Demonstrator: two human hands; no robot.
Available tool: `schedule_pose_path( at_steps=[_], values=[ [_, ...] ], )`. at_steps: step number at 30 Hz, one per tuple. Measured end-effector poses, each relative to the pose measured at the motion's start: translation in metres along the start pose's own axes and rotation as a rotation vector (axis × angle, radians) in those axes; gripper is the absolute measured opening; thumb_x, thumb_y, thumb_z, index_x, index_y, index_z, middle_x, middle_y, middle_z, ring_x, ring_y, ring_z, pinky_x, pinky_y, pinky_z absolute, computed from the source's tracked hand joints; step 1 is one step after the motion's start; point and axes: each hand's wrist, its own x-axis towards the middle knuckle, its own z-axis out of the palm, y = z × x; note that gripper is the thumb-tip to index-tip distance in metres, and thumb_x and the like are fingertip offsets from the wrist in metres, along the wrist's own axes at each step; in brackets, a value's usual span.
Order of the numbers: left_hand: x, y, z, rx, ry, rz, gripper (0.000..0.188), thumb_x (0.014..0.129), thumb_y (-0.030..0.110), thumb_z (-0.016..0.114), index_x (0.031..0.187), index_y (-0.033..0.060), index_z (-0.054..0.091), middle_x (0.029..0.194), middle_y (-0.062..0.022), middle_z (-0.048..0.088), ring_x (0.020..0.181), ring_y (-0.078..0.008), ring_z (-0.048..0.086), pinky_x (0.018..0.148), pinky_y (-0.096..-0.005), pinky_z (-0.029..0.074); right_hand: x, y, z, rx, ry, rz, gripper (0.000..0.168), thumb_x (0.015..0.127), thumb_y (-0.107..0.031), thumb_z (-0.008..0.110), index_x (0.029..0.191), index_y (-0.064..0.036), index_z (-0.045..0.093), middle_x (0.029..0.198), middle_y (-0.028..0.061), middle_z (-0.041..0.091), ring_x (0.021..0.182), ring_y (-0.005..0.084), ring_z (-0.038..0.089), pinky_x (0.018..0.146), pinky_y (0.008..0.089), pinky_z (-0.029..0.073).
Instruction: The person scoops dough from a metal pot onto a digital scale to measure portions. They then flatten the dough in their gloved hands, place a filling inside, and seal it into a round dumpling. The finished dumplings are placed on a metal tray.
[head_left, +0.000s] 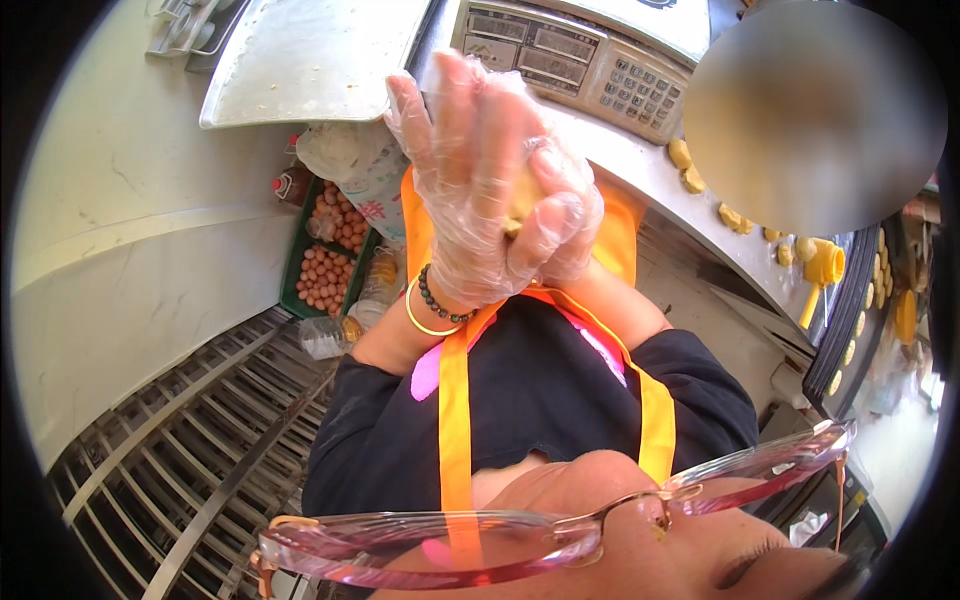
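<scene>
In front of my chest, a piece of yellow dough (524, 196) is pressed between my two palms. My left hand (461, 180) wears a clear plastic glove, its fingers stretched upward and slightly blurred. A beaded bracelet and a gold-coloured bangle circle that wrist. Against the other side of the dough lies my right hand (566, 206), also gloved, with its fingers bent around it. Much of the dough is hidden by the hands. Just beyond my fingertips stands a digital weighing scale (574, 67) on the metal worktable (637, 161).
A metal baking tray (307, 64) is at the upper left. Below it, a green crate (292, 296) holds many eggs beside plastic bottles (322, 337). Dough pieces (729, 216) line the table toward a yellow-handled tool (823, 266) and stacked black trays (825, 375). A metal slatted rack (195, 420) lies lower left.
</scene>
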Motion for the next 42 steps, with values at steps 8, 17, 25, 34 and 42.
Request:
schedule_pose_path(
  at_steps=[8,17,25,34,42],
  values=[
    [0.001,0.0,-0.002,0.017,-0.088,-0.014,0.086,0.1,0.069,0.039,0.164,0.0129,0.028,0.169,-0.0212,0.022,0.156,-0.0517,0.01,0.12,-0.0691,0.0,-0.002,0.006,-0.009,-0.078,0.059,-0.033,0.066,0.107,-0.042,0.031,0.152,0.006,0.043,0.157,0.0189,0.047,0.143,0.0317,0.046,0.121,0.0398,0.031],
    [0.01,-0.03,0.023,0.274,-0.383,0.004,0.102,0.098,0.078,0.01,0.153,0.0018,0.048,0.168,-0.022,0.025,0.155,-0.0455,0.017,0.125,-0.0583,0.01,-0.029,0.026,-0.075,-0.034,-0.053,0.311,0.069,0.095,-0.031,0.068,0.152,0.001,0.044,0.148,0.016,0.051,0.139,0.0238,0.048,0.118,0.0389,0.037],
    [-0.015,-0.061,0.064,-0.563,-0.4,-0.449,0.102,0.1,0.078,0.011,0.157,-0.004,0.033,0.166,-0.0195,0.029,0.154,-0.032,0.029,0.126,-0.0482,0.014,-0.078,-0.119,-0.2,-0.342,0.563,0.274,0.047,0.087,-0.044,0.078,0.113,-0.008,0.062,0.104,0.0063,0.068,0.084,0.0125,0.065,0.062,0.0231,0.05],
    [-0.036,-0.063,0.057,-0.586,-0.384,-0.58,0.089,0.106,0.068,0.02,0.16,-0.0023,0.025,0.148,-0.0255,0.053,0.143,-0.0313,0.046,0.125,-0.0454,0.019,-0.098,-0.164,-0.503,-1.976,0.919,-0.021,0.041,0.1,-0.03,0.058,0.134,-0.008,0.061,0.137,0.0157,0.064,0.109,0.0329,0.069,0.095,0.0414,0.055],
    [-0.052,-0.064,0.038,-0.464,-0.351,-0.541,0.075,0.111,0.056,0.013,0.159,0.0005,0.027,0.146,-0.0249,0.055,0.143,-0.0308,0.046,0.124,-0.0453,0.022,-0.098,-0.173,-0.411,-1.988,0.881,0.735,0.039,0.09,-0.038,0.065,0.12,-0.015,0.076,0.115,0.0164,0.074,0.109,0.0329,0.071,0.095,0.0416,0.055]
  ],
)
